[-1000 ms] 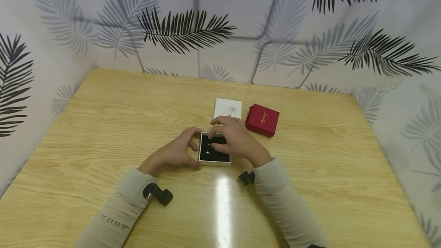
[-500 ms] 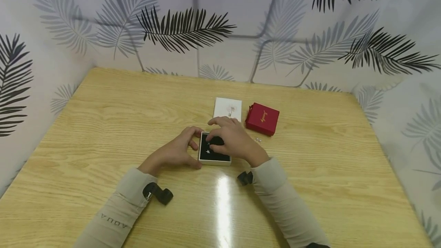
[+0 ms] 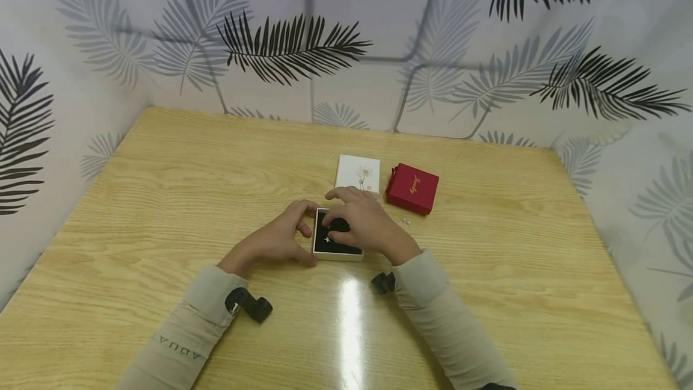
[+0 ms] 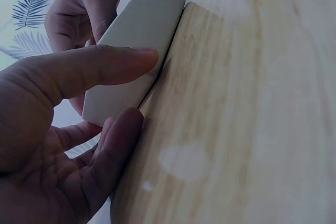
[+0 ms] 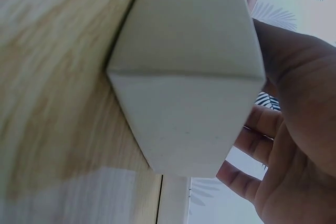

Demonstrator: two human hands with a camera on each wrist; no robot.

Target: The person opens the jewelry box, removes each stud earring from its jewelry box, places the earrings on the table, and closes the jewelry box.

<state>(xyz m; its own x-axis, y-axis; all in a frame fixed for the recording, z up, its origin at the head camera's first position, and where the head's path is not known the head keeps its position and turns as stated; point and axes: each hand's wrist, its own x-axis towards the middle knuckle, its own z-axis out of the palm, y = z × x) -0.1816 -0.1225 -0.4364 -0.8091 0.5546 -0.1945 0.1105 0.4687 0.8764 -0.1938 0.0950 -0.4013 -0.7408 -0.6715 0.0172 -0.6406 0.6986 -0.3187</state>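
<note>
A small white box [image 3: 338, 256] with a black lining lies on the table in front of the person. The left hand [image 3: 278, 236] holds its left end, thumb along the near side [image 4: 123, 66] and fingers toward the far corner. On the lining sits a small silver star-shaped earring [image 3: 327, 239]; a second one is mostly hidden by the right hand [image 3: 368, 221]. That hand arches over the box from the right, with bent index finger and thumb tips at the second star. Whether they pinch it cannot be seen; the right wrist view shows mainly the box's outer walls [image 5: 178, 119].
Behind the box lies a white lid or card with a flower print [image 3: 357, 172]. A red box with gold lettering [image 3: 413, 188] stands at its right. Tiny clear or silver bits [image 3: 405, 221] lie near the red box. A patterned cloth [image 3: 346, 95] hangs behind the table.
The right hand has shifted slightly left and nearer the person, covering more of the second star. The left hand and the box stay where they were.
</note>
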